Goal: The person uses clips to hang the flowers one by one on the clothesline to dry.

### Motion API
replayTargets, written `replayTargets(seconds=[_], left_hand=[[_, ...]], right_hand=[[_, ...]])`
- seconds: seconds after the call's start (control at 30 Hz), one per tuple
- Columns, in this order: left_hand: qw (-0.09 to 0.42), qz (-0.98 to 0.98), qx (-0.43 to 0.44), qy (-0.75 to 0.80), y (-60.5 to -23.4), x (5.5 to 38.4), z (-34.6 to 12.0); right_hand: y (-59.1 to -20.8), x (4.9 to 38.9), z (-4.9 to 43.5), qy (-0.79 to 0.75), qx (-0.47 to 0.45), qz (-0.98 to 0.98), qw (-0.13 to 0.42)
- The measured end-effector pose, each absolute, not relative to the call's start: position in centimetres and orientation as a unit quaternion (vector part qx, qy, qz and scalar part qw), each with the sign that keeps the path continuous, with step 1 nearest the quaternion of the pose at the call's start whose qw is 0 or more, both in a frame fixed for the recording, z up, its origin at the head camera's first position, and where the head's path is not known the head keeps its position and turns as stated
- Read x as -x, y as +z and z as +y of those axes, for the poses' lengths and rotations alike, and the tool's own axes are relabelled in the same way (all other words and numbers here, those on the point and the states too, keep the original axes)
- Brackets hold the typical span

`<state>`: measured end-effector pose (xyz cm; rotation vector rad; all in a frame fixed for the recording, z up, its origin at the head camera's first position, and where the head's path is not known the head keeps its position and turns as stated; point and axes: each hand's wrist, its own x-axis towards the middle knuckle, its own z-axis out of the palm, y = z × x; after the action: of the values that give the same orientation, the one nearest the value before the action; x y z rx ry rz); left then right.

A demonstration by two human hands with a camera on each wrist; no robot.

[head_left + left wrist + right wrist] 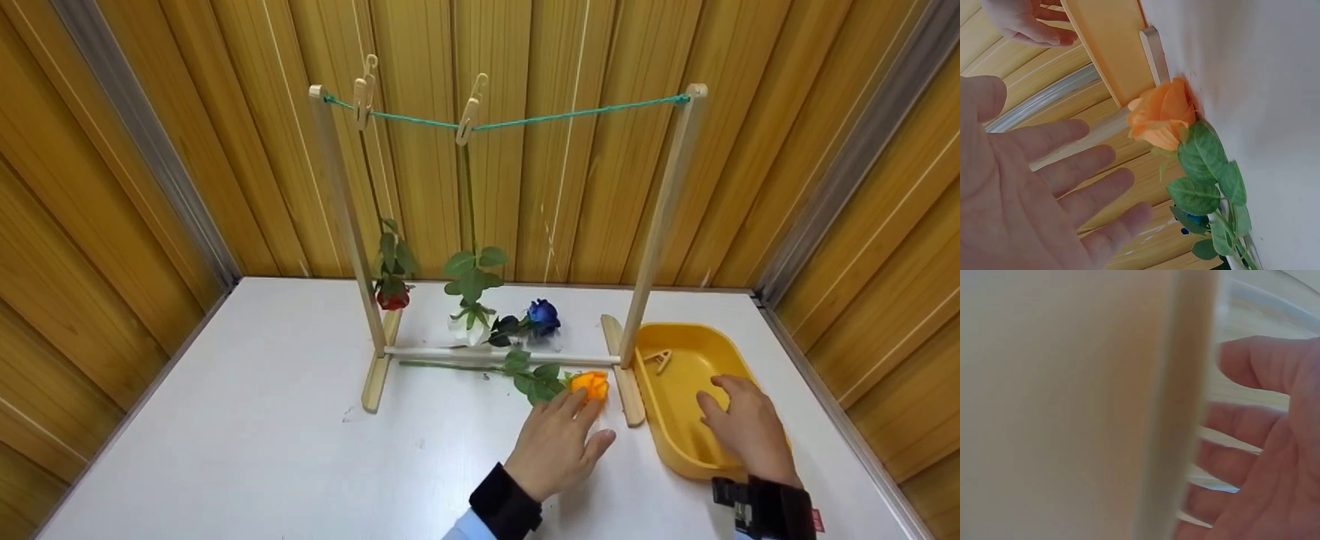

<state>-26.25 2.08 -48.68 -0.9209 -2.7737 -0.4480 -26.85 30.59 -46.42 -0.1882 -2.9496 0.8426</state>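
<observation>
Head cam first: the left hand (pixel 556 450) is right by the orange rose (pixel 590 386), fingers pretty much straight and a bit spread, with nothing in its grip. From above the fingertips overlap the bloom, but the left wrist cam shows a gap between them. That rose lies on the white worktop (pixel 225 420), in front of the rack's bottom rail (pixel 555 359), bloom by the right-hand foot (pixel 622 371) and stem pointing left.

The right hand (pixel 750 427) is over the yellow tray (pixel 720 471), fingers loosely bent, thumb apart, not gripping anything I can see. Right wrist cam is pretty blurry, and the tray's edge hides part of the fingers there. The two hands are well apart from each other. There's a loose peg (pixel 660 360) in the tray, toward the far left corner, and the tray sits just beside the rack.

Up top, a teal cord (pixel 570 116) runs between the wooden posts. A red rose (pixel 393 298) hangs head-down from it on the left, and a white rose (pixel 470 328) hangs nearer the middle. Blue rose (pixel 544 317) is lying behind the rail.
</observation>
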Motion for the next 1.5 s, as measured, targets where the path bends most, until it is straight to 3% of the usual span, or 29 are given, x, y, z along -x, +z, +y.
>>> replayTargets(seconds=[0.2,0.57,0.8,1.0,1.3,1.5], left_hand=[[0.097,-0.930,0.330,-0.133,-48.9,26.2,3.1],[0.024,-0.938,0.333,-0.093,-49.4,26.4,5.8],[0.026,-0.935,0.344,-0.077,-49.9,26.5,7.2],[0.019,-0.937,0.342,-0.074,-50.5,26.3,7.7],[0.065,-0.937,0.342,-0.030,-50.5,26.1,7.5],[0.049,-0.939,0.334,-0.056,-50.2,26.3,6.8]], right_hand=[[-46.9,27.1,31.8,0.256,0.064,-0.964,-0.045],[-47.6,27.3,31.8,0.245,0.068,-0.960,-0.118],[-48.2,27.3,31.9,0.240,0.069,-0.957,-0.146],[-48.1,27.3,31.9,0.245,0.080,-0.955,-0.146],[-48.0,27.3,31.6,0.235,0.070,-0.962,-0.118],[-47.5,27.6,30.9,0.263,0.097,-0.956,-0.085]])
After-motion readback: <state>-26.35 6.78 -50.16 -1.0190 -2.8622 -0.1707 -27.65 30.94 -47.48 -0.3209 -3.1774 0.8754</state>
